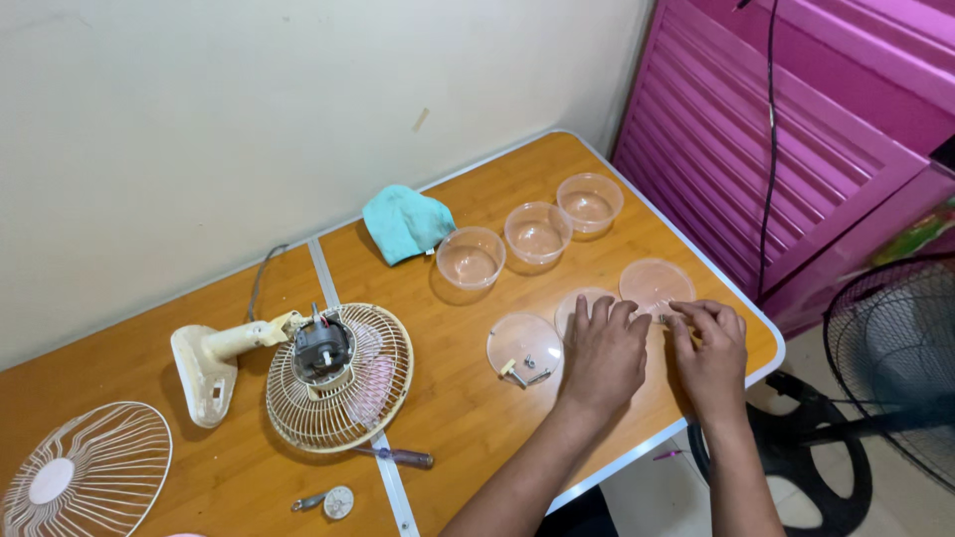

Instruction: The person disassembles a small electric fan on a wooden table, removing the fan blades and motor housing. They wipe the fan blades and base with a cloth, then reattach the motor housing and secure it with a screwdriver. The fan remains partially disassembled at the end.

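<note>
My left hand (605, 350) rests palm down on a clear round lid (580, 300) on the orange table (477, 418), fingers spread. My right hand (712, 350) sits beside it with fingertips pinching a small metal piece (665, 319) near a second lid (654, 283). A third lid (519, 341) to the left holds a few small screws (524, 370). A cream fan lies face down: its rear grille (343, 383) with the exposed motor (320, 347) and its stand (209, 363).
Three clear plastic bowls (537, 234) stand in a row behind the lids, next to a teal cloth (406, 223). A loose front grille (85, 467) lies at the far left. A screwdriver (398, 456) and a small round cap (338, 502) lie near the table's front. A black fan (895, 368) stands right.
</note>
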